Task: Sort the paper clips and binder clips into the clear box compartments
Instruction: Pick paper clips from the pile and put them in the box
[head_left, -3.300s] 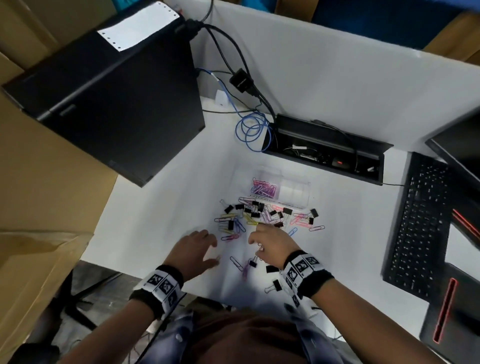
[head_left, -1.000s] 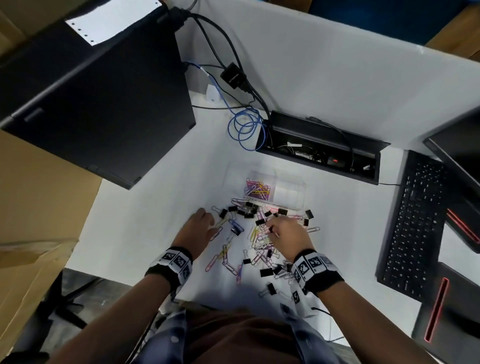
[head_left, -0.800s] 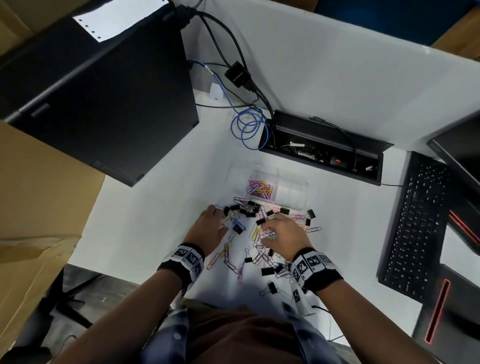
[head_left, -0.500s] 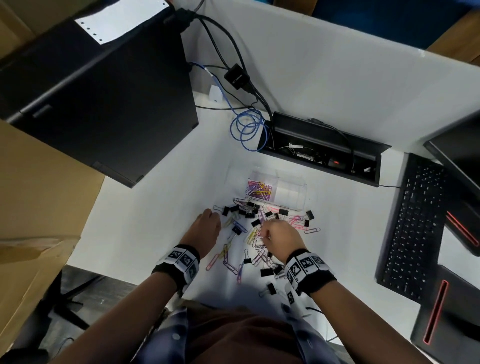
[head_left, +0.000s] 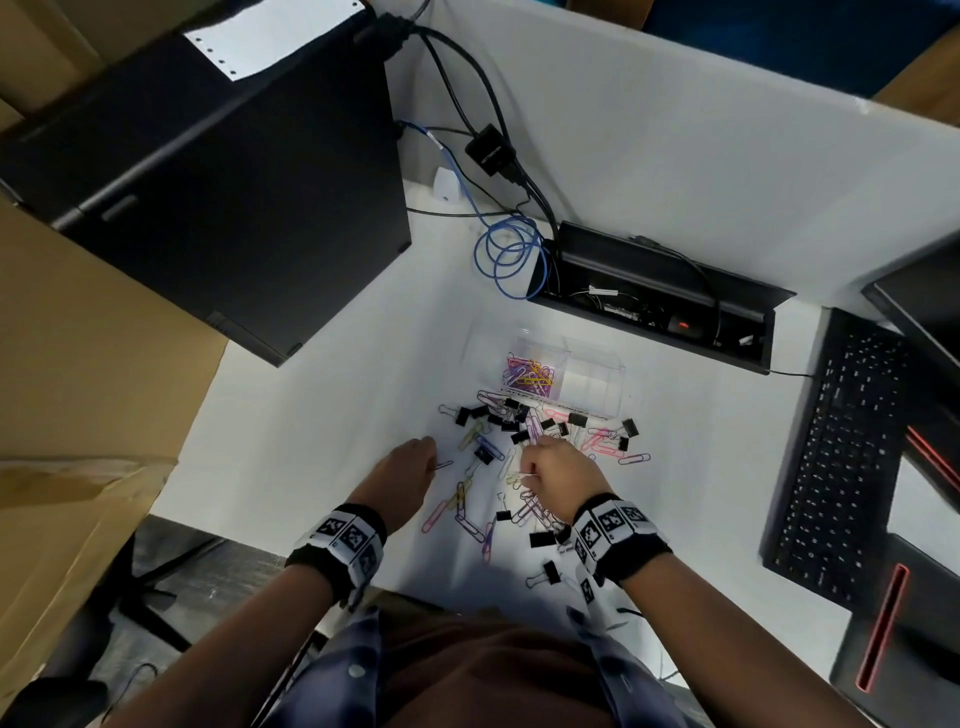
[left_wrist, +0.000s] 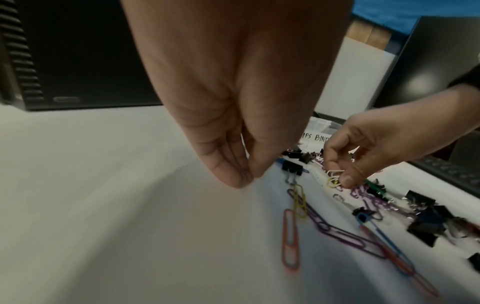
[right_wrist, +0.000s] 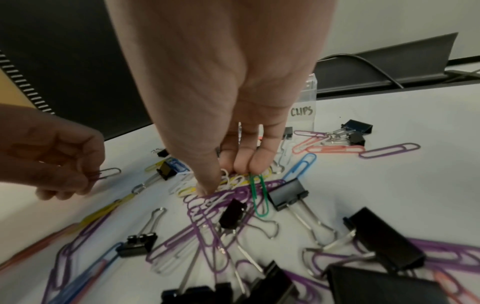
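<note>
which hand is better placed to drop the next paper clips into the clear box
The right hand: it already pinches a bunch of paper clips and sits nearer the clear box. The left hand pinches one paper clip, farther off.

Even overhead light; soft shadows on the white desk (head_left: 322, 426). Wide-angle bending at frame edges; wrist views blur near foreground clips.

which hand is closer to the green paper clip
Right. The right hand pinches a bunch of paper clips with the green paper clip hanging right at its fingers. The left hand is off to the side, holding a purple paper clip.
</note>
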